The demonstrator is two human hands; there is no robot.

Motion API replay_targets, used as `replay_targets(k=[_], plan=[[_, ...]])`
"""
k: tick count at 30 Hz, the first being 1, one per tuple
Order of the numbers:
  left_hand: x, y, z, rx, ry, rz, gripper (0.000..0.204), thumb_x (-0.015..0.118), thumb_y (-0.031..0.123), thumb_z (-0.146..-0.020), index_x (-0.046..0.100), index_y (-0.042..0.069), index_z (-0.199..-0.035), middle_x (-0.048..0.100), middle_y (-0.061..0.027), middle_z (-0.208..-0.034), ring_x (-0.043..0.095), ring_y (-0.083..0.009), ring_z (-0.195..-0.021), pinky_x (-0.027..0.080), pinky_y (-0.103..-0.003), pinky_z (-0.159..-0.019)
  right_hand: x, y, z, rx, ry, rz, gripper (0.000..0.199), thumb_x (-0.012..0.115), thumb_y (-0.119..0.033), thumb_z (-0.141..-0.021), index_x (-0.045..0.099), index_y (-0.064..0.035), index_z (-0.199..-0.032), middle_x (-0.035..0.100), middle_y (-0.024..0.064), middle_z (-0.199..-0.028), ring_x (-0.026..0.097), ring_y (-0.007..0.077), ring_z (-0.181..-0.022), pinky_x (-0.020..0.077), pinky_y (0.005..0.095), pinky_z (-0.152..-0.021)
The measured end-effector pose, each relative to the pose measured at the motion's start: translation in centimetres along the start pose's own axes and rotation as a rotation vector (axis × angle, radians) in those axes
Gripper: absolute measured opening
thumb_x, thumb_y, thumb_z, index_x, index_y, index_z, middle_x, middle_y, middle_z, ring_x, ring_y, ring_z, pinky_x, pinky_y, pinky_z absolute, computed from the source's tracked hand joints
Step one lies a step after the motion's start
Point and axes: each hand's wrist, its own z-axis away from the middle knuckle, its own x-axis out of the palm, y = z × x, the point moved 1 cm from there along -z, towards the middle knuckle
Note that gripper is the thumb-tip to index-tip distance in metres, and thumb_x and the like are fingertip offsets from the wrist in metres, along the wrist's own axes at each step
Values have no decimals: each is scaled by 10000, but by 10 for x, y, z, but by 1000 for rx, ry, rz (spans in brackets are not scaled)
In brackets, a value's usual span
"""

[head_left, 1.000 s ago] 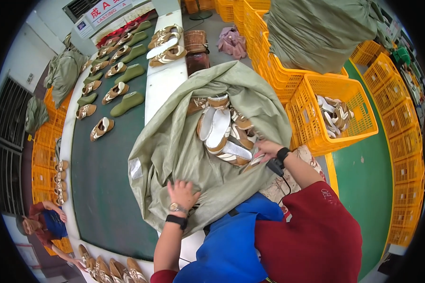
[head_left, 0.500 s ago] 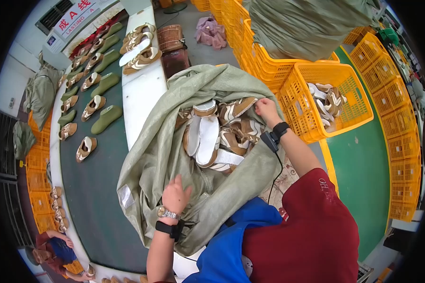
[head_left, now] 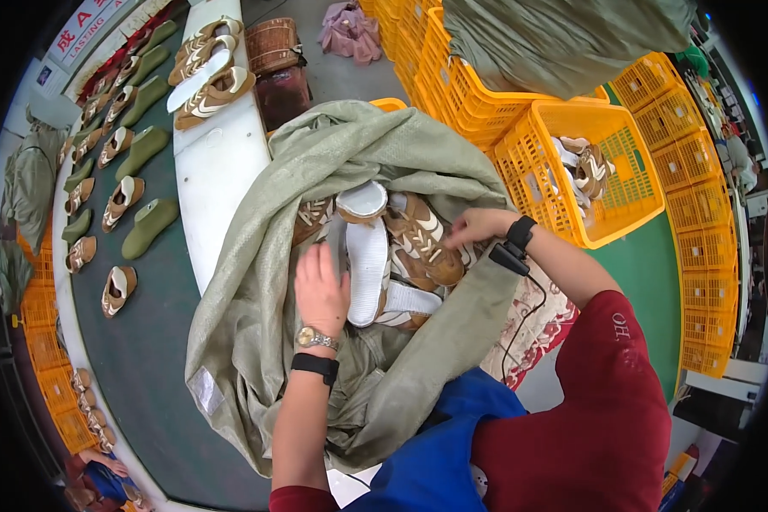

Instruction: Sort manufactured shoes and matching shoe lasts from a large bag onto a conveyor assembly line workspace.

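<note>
A grey-green woven sack (head_left: pixel 256 213) lies open in front of me, full of brown-and-white sneakers. Some show white soles, among them one long white-soled shoe (head_left: pixel 367 269) near the middle. My left hand (head_left: pixel 320 290) reaches into the sack just left of that shoe, its fingers stretched out and holding nothing visible. At the sack's right side, my right hand (head_left: pixel 478 227) is beside a laced brown sneaker (head_left: pixel 420 243) lying laces up. Its fingers are slightly bent and apart, and the tips are close to the shoe; whether they touch it is unclear.
To the right, a yellow crate (head_left: pixel 572 213) holds several similar sneakers; more yellow crates are stacked behind it. A dark green conveyor belt (head_left: pixel 136 375) at left carries shoes and green lasts (head_left: pixel 151 229). Sneakers (head_left: pixel 218 94) stand on its white edge. Another person works at lower left.
The right hand has let go of the sneaker at the sack's upper right and moved slightly down and left. A sneaker now lies laces up there. My left hand has moved up into the sack.
</note>
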Motion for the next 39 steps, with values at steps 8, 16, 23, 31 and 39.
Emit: replay_targets(k=[8, 16, 23, 31, 39], plan=[[31, -6, -20, -313, -473, -161, 432, 659, 206, -706, 428, -26, -988, 534, -207, -1037, 578, -326, -862, 500, -365, -711, 27, -14, -29, -118, 132, -569, 1145, 570, -679, -668, 62, 90, -1348, 252, 271, -1360, 253, 284, -1287, 238, 297, -1031], [52, -1, 18, -500, -386, 105, 678, 688, 336, -697, 326, -66, -1106, 532, -295, -1031, 545, -385, -960, 439, -401, -842, 10, -29, -51, -137, 77, -295, 1166, 631, -690, -576, 197, 110, -1306, 273, 310, -1326, 277, 332, -1265, 273, 331, -1005], [61, -9, 35, -682, -426, 422, 621, 676, 318, -681, 434, -96, -1076, 561, -298, -977, 538, -420, -939, 427, -414, -822, 18, -17, -65, -173, -70, -703, 1177, 701, -571, -607, 74, 100, -1342, 122, 245, -1411, 153, 291, -1319, 155, 344, -1067], [-11, 46, 117, -812, -488, 969, 486, 592, 74, -719, 394, -53, -1144, 537, -141, -1066, 543, -244, -971, 438, -331, -834, 58, 12, -23, -138, -503, -886, 925, 678, -526, -688, 265, -21, -1344, 311, 119, -1371, 273, 179, -1263, 238, 280, -1019], [55, 27, 122, -1465, -620, 1944, 489, 467, 339, -902, 382, 24, -1266, 470, -82, -1254, 461, -226, -1131, 350, -363, -978, 47, -3, -70, -476, -35, -272, 956, 687, -556, -655, 277, -23, -1335, 376, 133, -1329, 363, 189, -1213, 298, 294, -990]])
